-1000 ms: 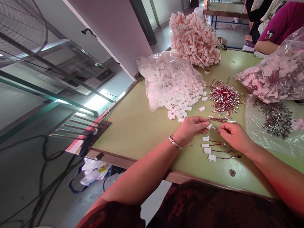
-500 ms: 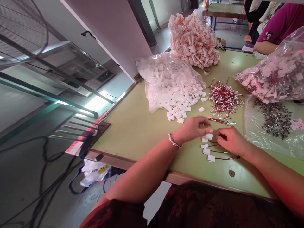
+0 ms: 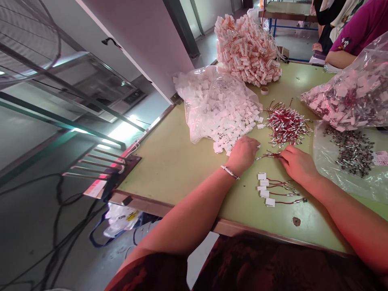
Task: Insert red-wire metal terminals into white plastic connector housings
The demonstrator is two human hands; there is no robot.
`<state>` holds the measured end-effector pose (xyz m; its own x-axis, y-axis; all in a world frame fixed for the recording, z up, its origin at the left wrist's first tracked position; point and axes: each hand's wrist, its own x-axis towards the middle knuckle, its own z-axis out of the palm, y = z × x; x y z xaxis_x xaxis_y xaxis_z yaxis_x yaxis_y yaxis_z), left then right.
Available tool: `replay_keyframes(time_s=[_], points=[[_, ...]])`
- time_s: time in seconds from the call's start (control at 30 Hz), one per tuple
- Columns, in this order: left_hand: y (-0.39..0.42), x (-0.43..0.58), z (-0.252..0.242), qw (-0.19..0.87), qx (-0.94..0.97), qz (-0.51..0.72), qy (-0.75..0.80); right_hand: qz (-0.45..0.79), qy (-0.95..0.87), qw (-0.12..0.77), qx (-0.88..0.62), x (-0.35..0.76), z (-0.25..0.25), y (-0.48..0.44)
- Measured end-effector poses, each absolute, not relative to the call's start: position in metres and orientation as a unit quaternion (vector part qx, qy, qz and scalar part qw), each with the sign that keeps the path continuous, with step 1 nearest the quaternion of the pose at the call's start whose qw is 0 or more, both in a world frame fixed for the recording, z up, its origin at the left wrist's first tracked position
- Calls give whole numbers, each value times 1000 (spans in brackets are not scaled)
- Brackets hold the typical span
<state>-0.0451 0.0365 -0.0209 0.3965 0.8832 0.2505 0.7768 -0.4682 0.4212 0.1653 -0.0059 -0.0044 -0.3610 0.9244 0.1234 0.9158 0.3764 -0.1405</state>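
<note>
My left hand is at the front edge of the loose white plastic housings, fingers curled down on one white housing that shows only at its tip. My right hand pinches at a small bunch of short red wires with metal terminals; its fingertips cover part of them. Just below, several white housings lie in a column, each with a red wire running right. A dark small part sits at the lowest wire's end.
Behind my hands are a heap of red wires, a clear bag of housings, a pile of white-orange connectors and a tape roll. Dark metal parts lie on plastic at right, below another full bag. A co-worker's sleeve shows beyond.
My left hand has moved up and left from the column to the loose housings. My right hand has moved up to the red wires. The top housing now lies in the column with its wire.
</note>
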Motion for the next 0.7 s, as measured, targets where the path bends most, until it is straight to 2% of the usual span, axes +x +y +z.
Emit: replay_keyframes(time_s=[0.13,0.23,0.3,0.5,0.6,0.7], points=[[33,-47,-20,143,791,226,550,59,-818,221,-528,169,0,-12],[29,-52,-19,186,765,250,564,99,-804,267,-522,170,6,-17],[26,-54,-17,270,730,293,555,144,-792,260,-533,168,11,-20],[12,-55,-5,644,509,390,417,283,-736,275,-550,160,19,-28],[7,-53,2,731,411,410,359,315,-712,295,-554,159,20,-30],[4,-51,5,770,353,406,344,343,-714,285,-540,156,21,-33]])
